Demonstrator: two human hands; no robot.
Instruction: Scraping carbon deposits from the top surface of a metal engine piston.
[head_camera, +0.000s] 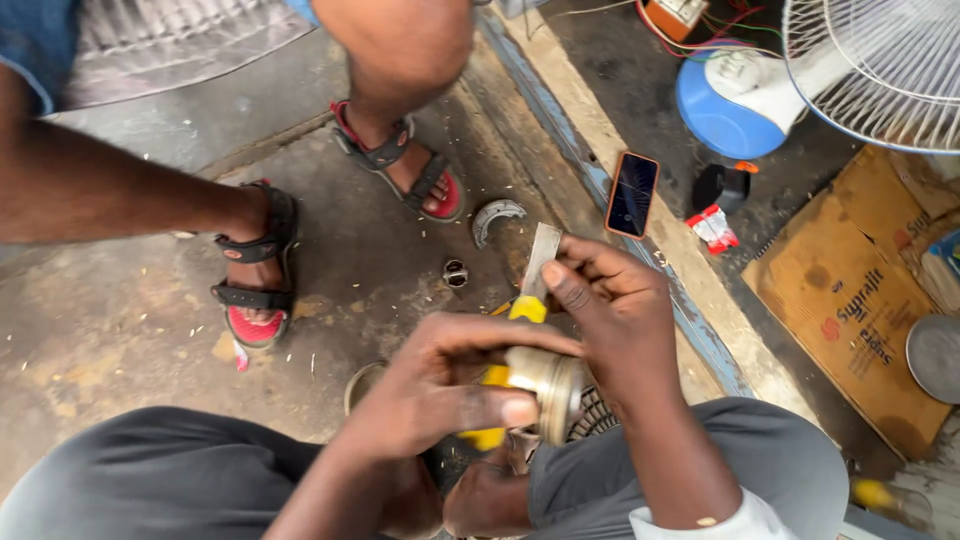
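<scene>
Fingers of the left hand (440, 385) clamp the brass-coloured cylinder (548, 385), axis lying sideways, while the right hand (610, 300) pinches the flat metal blade (541, 262) just above it.

Dusty concrete floor (130, 330); a blue-edged raised step (600, 190) runs diagonally; flattened cardboard (850, 300) lies right, in daylight.

A round brass-coloured metal part (548, 385) is gripped in the left hand (440, 385), thumb laid across its side. A flat metal blade (543, 258) with a yellow handle (527, 308) is held by the right hand (610, 305) just above the part. On the concrete floor (130, 330) beyond, a second person's sandalled feet (255, 265) are seen, with a curved metal piece (497, 217), a phone (632, 193) and a fan (880, 65) nearby.
</scene>
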